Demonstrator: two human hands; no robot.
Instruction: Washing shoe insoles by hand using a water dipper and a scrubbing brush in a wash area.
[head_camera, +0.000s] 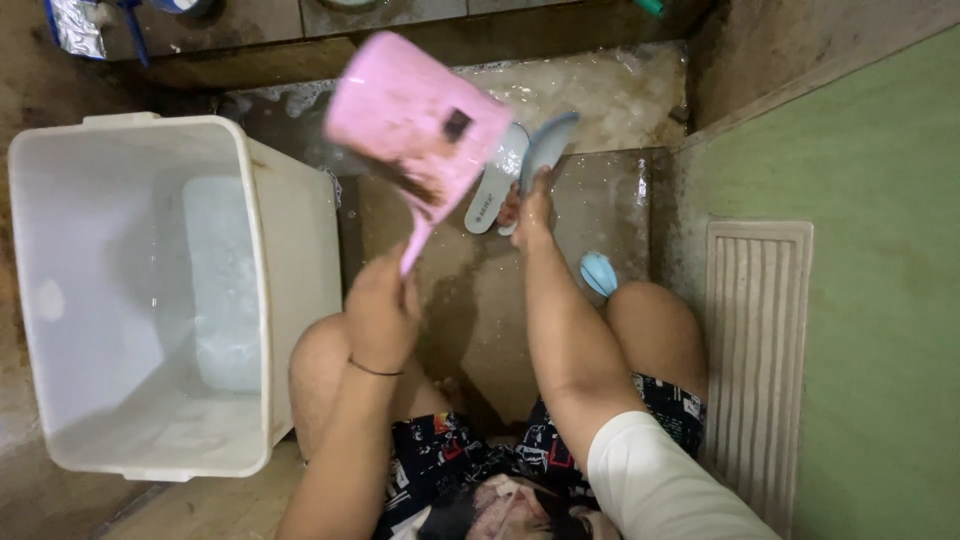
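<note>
Pink dipper (415, 120), blurred and tilted, is up over the wet floor (600, 90) between the person's knees, its long handle running down into the left hand (382, 305). That hand's fingers are wrapped tight round the handle end, and a thin dark band sits on the wrist. The dipper's outside carries a dark brown smear along its lower edge. Just to its right, the right hand (532, 208) grips a blue-grey slipper (545, 150) by its lower end, holding it upright on edge, fingers closed on it. A second, paler slipper (497, 182) lies on the floor just behind, partly hidden by the dipper. Beside the left knee stands a big white plastic tub (290, 260) with shallow water in the bottom. A small blue round object (598, 272) rests on the floor by the right knee, and a ribbed beige mat (757, 350) lies against the green floor (880, 200) further right.
</note>
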